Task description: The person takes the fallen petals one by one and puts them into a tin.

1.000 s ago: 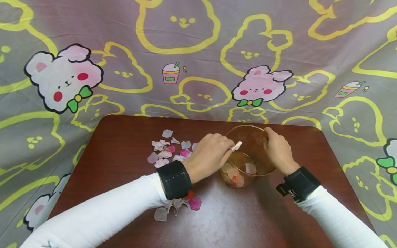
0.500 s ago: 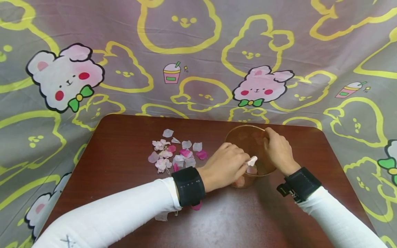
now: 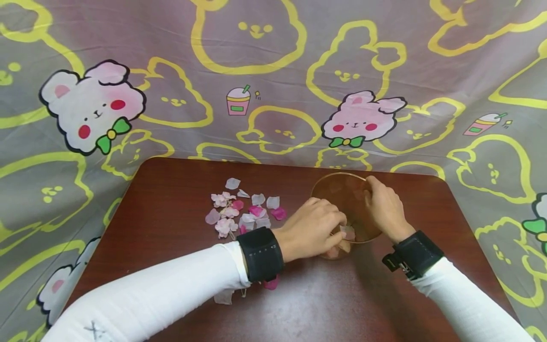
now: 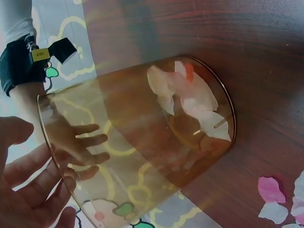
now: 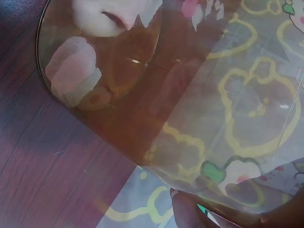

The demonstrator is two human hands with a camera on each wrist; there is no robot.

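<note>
A transparent amber glass container (image 3: 348,190) with a gold-coloured rim stands at the right of the table. My right hand (image 3: 386,209) grips its far-right side near the rim; a fingertip (image 5: 185,209) shows against the wall in the right wrist view. At the near-left rim is my left hand (image 3: 314,230), holding nothing. Its fingers (image 4: 33,185) are spread and loosely bent over the container's mouth in the left wrist view. Pale petals (image 4: 199,99), one with an orange-red edge, lie at the container's bottom. A pinkish-white petal (image 5: 71,71) shows through the glass in the right wrist view.
Left of the container, loose white, pink and magenta petals (image 3: 226,213) are scattered on the dark brown table (image 3: 171,199). Another pale petal (image 3: 223,297) lies nearer the front, partly behind the left sleeve (image 3: 149,289). A patterned cloth (image 3: 273,85) hangs behind the table.
My left hand moved right to the container's mouth with a white petal between its fingers, then let it go. My right hand stayed on the container.
</note>
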